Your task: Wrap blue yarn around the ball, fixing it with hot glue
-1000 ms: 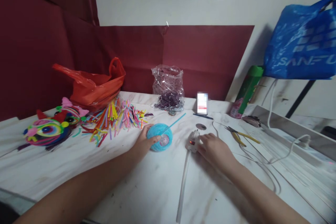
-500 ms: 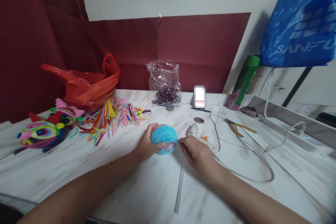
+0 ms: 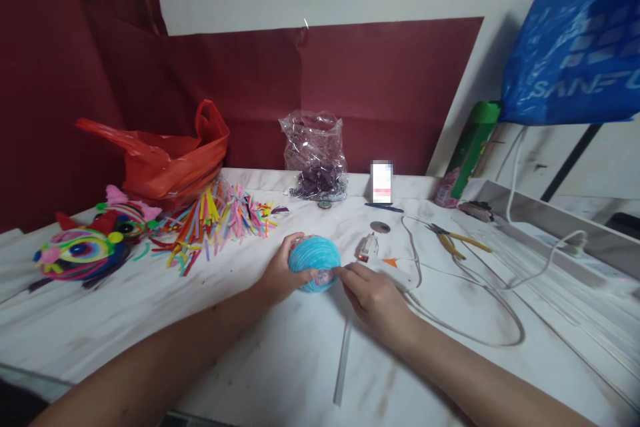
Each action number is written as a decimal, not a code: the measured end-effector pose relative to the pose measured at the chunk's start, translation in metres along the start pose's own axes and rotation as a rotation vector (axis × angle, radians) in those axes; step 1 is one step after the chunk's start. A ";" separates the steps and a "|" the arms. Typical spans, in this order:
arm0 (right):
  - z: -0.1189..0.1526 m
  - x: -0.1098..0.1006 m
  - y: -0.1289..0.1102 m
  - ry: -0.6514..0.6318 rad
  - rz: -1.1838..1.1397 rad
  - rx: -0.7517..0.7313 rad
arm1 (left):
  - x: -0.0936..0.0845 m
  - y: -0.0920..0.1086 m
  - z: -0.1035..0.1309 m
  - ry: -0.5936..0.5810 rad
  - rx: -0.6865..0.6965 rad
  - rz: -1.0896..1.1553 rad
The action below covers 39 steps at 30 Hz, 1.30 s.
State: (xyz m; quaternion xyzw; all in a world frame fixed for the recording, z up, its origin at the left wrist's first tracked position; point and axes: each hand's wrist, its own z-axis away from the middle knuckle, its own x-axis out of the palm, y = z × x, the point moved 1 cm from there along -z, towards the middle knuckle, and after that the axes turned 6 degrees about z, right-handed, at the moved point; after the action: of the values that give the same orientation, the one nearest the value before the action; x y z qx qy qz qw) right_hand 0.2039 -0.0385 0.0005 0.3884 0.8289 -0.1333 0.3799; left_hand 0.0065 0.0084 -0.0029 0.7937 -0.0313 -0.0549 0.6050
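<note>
A blue ball (image 3: 315, 257) wrapped in strands, with a pinkish patch low on its front, is gripped by my left hand (image 3: 281, 273), thumb across the front. My right hand (image 3: 370, 290) has its fingers pinched together at the ball's right side; what lies between the fingertips is too small to make out. A white glue gun (image 3: 395, 271) with an orange trigger lies just behind my right hand. Below the hands a thin grey-white strip (image 3: 341, 367) rests on the table.
Colourful decorated balls (image 3: 80, 253), bundles of pipe cleaners (image 3: 235, 217) and a red bag (image 3: 175, 163) stand left. Behind are a clear bag (image 3: 317, 160) and phone (image 3: 382, 183). Right are pliers (image 3: 447, 237), cables, a green can (image 3: 470, 147) and a power strip (image 3: 580, 263).
My right fingertips have shifted slightly left, closer over the ball's pinkish patch. My left hand still holds the ball, and the view has moved a little.
</note>
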 end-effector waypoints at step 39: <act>-0.004 0.010 -0.007 -0.048 -0.422 0.512 | 0.006 0.005 0.006 -0.028 0.058 -0.158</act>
State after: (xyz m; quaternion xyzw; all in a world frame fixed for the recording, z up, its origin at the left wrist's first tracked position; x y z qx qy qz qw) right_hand 0.1925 -0.0354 -0.0041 0.2879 0.8214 -0.4222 0.2532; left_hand 0.0120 0.0009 -0.0003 0.8100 0.0214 -0.1123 0.5752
